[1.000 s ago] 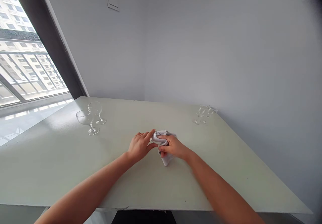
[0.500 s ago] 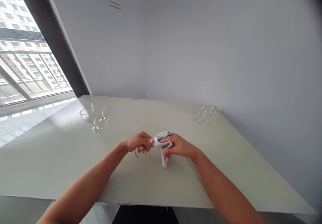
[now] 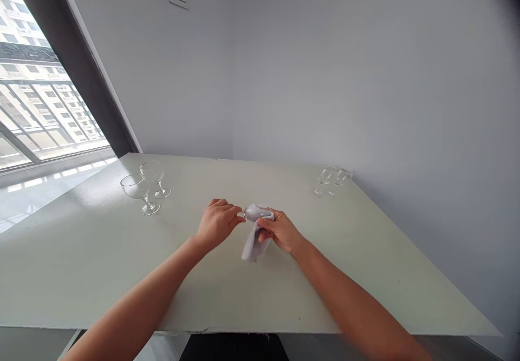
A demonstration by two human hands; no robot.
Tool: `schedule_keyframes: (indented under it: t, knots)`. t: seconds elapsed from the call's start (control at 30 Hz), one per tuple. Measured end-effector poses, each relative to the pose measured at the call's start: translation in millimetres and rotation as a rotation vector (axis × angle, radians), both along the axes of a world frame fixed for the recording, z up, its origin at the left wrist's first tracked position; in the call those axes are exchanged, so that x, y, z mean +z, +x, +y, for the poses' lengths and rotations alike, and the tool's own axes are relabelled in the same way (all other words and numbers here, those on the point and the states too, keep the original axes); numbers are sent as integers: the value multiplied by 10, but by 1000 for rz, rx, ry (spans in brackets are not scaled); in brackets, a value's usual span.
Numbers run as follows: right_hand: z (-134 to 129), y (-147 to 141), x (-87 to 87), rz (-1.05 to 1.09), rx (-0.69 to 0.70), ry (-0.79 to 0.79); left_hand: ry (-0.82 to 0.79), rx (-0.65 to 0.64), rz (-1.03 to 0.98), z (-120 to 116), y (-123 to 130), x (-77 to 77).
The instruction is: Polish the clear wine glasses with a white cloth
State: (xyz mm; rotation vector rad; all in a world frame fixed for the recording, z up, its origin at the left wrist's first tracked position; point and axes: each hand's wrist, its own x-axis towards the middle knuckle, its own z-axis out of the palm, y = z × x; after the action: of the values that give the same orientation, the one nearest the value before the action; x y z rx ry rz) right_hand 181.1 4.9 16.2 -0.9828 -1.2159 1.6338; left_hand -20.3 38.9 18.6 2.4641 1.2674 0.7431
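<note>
A stemmed glass [image 3: 252, 212] lies sideways in the air over the middle of the table, its bowl toward the right. My left hand [image 3: 219, 221] pinches it at the stem end; the hand hides the foot. A pale grey-white cloth [image 3: 255, 245] is gripped in my right hand [image 3: 284, 232] at the bowl's rim. Cloth shows in or against the bowl, and a loose flap hangs below. How far the fingers reach into the bowl is hidden.
Two stemmed glasses, the nearer glass [image 3: 140, 189] and the farther glass [image 3: 153, 172], stand upright on the left of the pale table [image 3: 122, 274]. At the far right, near the table edge and wall, stand more clear glasses [image 3: 325, 178]. A window is at left.
The glass and cloth have risen slightly, away from me. My left hand has turned over, back of the hand up. The cloth's loose flap has swung left and spread.
</note>
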Motion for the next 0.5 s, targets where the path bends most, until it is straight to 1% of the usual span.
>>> schedule_keyframes:
  t: [0.03,0.1,0.13,0.17,0.2,0.23,0.27,0.33,0.37,0.4,0.43,0.47,0.5]
  knots:
    - [-26,27,55,-55,63,46,-170,-48,-52,28,-21,-3]
    - [-57,107,158,-164,184,121,-517,-202,-154,73,-44,-22]
    - [-58,148,189,-201,221,139,-646,-277,-184,82,-41,-38]
    - [-47,182,200,-225,231,146,-710,-315,-195,79,-26,-57]
    - [-27,204,187,-238,212,144,-692,-300,-191,65,-2,-77]
    - [-2,210,155,-238,165,135,-594,-247,-172,42,28,-96]
    - [25,200,108,-222,101,116,-435,-176,-140,13,59,-112]
    - [65,140,0,-131,-31,56,-49,-52,-57,-41,109,-130]
    - [73,100,-44,-67,-77,20,114,-18,-15,-58,121,-132]
    - [69,63,-73,-7,-100,-11,223,-3,22,-64,121,-128]
    - [56,33,-83,32,-94,-29,269,7,46,-58,109,-120]
    - [35,15,-73,38,-62,-27,257,17,54,-41,88,-109]
    - [11,12,-46,7,-16,-6,190,18,45,-18,60,-96]
